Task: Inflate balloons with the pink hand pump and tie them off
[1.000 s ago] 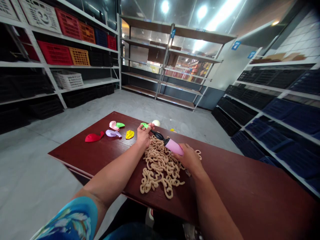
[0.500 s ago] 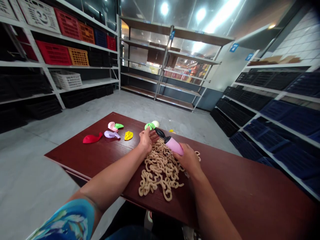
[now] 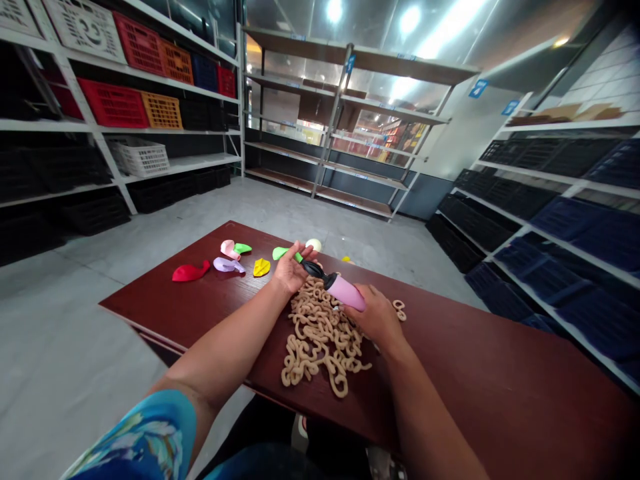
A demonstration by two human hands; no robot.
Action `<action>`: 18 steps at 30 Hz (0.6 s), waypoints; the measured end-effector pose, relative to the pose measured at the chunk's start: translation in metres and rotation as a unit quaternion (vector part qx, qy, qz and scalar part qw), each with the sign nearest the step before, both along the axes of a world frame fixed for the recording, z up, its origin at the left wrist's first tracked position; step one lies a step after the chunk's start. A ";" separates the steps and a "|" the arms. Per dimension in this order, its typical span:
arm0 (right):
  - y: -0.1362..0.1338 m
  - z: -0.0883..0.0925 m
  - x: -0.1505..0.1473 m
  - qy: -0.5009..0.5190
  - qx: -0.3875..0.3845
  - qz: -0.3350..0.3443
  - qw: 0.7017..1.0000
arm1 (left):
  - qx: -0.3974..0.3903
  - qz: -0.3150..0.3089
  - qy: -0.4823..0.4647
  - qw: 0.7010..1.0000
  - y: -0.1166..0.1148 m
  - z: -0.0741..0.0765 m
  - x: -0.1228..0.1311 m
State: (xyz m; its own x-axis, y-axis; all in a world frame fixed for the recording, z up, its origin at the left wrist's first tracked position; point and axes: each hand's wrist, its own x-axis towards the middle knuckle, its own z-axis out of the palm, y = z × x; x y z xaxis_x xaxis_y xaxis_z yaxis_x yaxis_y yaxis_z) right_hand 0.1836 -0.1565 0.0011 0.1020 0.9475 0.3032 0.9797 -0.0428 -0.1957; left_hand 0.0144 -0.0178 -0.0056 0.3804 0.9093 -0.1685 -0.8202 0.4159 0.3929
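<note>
Since half a second ago, the bright green balloon [image 3: 280,253] has swung leftward and now points away from the pump [image 3: 347,293], while the left hand [image 3: 291,272] has turned its palm further up. At far left, a red crate [image 3: 113,103] sits on a shelf. On the table [image 3: 475,353], a red balloon [image 3: 191,271] lies flat; next come a lilac balloon [image 3: 227,265] and, just behind it, a pink balloon [image 3: 229,249] touching a small green balloon [image 3: 243,248]. A yellow balloon [image 3: 261,268] lies alone to their right. Beside it, the left hand's fingers stretch loosely at the neck of the bright green balloon, by the pump's black nozzle; whether they pinch it, I cannot tell. Past the table's far edge shows a pale round object [image 3: 313,245]. Tan coils [image 3: 320,320] spread in a heap beneath the pump. Right of that, the right hand [image 3: 376,317] has its fingers wrapped around the pump's pink body, holding it tilted. Small loops [image 3: 399,309] lie just beyond that hand.
</note>
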 end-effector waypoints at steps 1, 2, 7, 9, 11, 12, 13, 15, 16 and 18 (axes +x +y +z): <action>0.000 0.000 -0.001 -0.001 -0.005 0.004 1.000 | 0.001 -0.006 -0.013 1.000 0.001 -0.001 -0.001; 0.000 -0.001 -0.002 0.000 -0.011 0.007 1.000 | 0.001 -0.016 -0.022 1.000 0.001 -0.002 0.000; 0.002 -0.003 -0.006 0.017 -0.029 0.018 0.999 | -0.003 -0.017 -0.012 1.000 0.000 -0.003 0.005; 0.002 -0.002 -0.005 0.012 -0.040 0.032 0.999 | -0.005 0.004 -0.011 1.000 0.000 -0.002 0.006; 0.002 -0.002 -0.002 -0.013 -0.049 0.032 0.998 | -0.006 0.025 -0.022 0.999 0.000 0.000 0.005; 0.002 -0.002 0.000 -0.029 -0.054 0.024 0.998 | -0.004 0.033 -0.028 0.999 0.001 0.001 0.003; 0.001 -0.002 0.001 -0.045 -0.060 0.013 0.997 | -0.003 0.039 -0.033 0.999 0.001 0.002 0.001; 0.001 -0.002 0.004 -0.066 -0.068 -0.006 0.995 | -0.001 0.049 -0.036 0.998 0.003 0.004 -0.002; 0.000 -0.002 0.005 -0.071 -0.069 -0.011 0.995 | 0.000 0.054 -0.036 0.998 0.004 0.005 -0.005; 0.000 -0.001 0.008 -0.075 -0.070 -0.017 0.995 | 0.004 0.070 -0.034 0.997 0.006 0.007 -0.009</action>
